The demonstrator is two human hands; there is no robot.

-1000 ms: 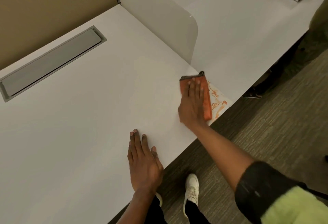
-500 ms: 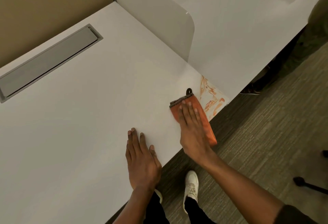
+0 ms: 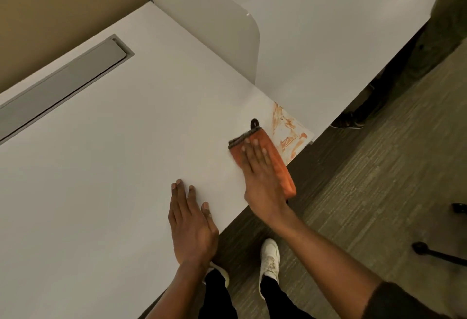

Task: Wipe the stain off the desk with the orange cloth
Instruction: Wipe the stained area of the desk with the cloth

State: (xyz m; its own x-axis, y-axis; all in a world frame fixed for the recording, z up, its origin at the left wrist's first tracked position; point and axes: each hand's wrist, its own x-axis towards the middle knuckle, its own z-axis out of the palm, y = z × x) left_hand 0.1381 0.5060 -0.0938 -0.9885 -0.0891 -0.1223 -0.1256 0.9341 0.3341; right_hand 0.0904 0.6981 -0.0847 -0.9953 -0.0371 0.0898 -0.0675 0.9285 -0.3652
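The folded orange cloth (image 3: 276, 164), likely soft, light and prone to bunching, lies at the desk (image 3: 106, 167) front edge just beside the stain (image 3: 288, 131), best pressed flat as the right hand (image 3: 262, 182) does, fingers spread, while the left hand (image 3: 192, 222) rests open nearby.

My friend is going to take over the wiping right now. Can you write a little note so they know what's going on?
Right hand: pressed flat on the orange cloth, near the desk's front edge.
Left hand: flat on the desk, empty, steadying.
Stain: orange smears on the desk's front right corner, just right of the cloth and not covered by it.
Done: the cloth is folded and in place for wiping.
Left: plenty of smears still show, so push the cloth right over the corner and rub until the orange is gone.
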